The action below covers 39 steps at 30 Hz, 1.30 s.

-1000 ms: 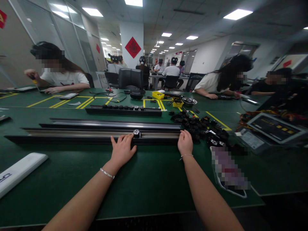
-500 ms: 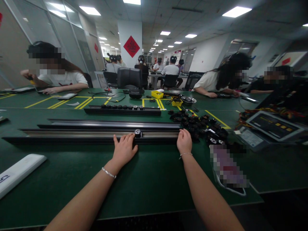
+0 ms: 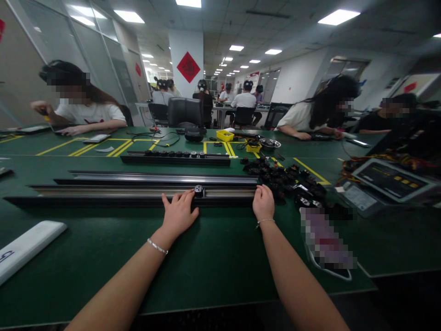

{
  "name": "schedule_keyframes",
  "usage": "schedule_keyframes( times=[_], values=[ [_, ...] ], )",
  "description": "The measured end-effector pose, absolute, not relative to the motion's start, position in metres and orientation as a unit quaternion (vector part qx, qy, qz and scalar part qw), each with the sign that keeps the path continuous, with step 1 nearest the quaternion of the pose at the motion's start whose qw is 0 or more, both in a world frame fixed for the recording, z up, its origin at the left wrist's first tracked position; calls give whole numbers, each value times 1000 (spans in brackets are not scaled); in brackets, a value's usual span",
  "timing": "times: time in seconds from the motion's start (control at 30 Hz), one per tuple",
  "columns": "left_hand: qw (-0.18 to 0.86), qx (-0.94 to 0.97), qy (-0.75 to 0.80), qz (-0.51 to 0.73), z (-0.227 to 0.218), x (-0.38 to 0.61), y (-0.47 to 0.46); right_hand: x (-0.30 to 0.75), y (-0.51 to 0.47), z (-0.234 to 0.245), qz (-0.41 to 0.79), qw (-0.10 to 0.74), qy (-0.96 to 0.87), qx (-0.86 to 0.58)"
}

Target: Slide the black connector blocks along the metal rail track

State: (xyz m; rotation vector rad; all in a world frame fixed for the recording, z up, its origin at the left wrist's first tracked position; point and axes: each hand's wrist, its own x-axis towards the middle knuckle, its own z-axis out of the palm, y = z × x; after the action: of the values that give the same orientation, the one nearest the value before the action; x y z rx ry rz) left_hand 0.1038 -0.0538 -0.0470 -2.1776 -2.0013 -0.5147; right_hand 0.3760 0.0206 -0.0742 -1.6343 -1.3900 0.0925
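Observation:
A long black and silver rail [image 3: 113, 193] lies across the green table in front of me. My left hand [image 3: 178, 212] rests on its near edge, fingers spread and flat, beside a small black module [image 3: 198, 190] seated in the rail. My right hand [image 3: 263, 203] sits at the rail's right end with its fingers curled over the end, next to a heap of several black modules [image 3: 287, 179].
A second rail [image 3: 165, 178] and a black strip with fitted modules [image 3: 175, 158] lie farther back. Also here: a white bar [image 3: 27, 246] at left, a scale-like device [image 3: 386, 181] at right, yellow bins [image 3: 225, 135], a metal bowl [image 3: 270, 145]. Other people sit around the tables.
My left hand has slid slightly right along the rail, toward the small module. My right hand stays at the rail's end.

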Motion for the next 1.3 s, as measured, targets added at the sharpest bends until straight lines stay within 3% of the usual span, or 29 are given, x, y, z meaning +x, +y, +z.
schedule_keyframes(
  times=[0.23,0.43,0.67,1.3],
  values=[
    [67,-726,-662,-173,-51,102,-54,358,7,-66,-92,426,-591,-679],
    [95,-719,-664,-179,-57,104,-54,285,-18,-56,-20,339,-806,-486],
    [98,-721,-662,-182,-59,105,-55,244,-23,-52,-1,259,-819,-513],
    [100,-727,-655,-183,-58,105,-56,265,-16,-51,-15,266,-817,-512]
  ],
)
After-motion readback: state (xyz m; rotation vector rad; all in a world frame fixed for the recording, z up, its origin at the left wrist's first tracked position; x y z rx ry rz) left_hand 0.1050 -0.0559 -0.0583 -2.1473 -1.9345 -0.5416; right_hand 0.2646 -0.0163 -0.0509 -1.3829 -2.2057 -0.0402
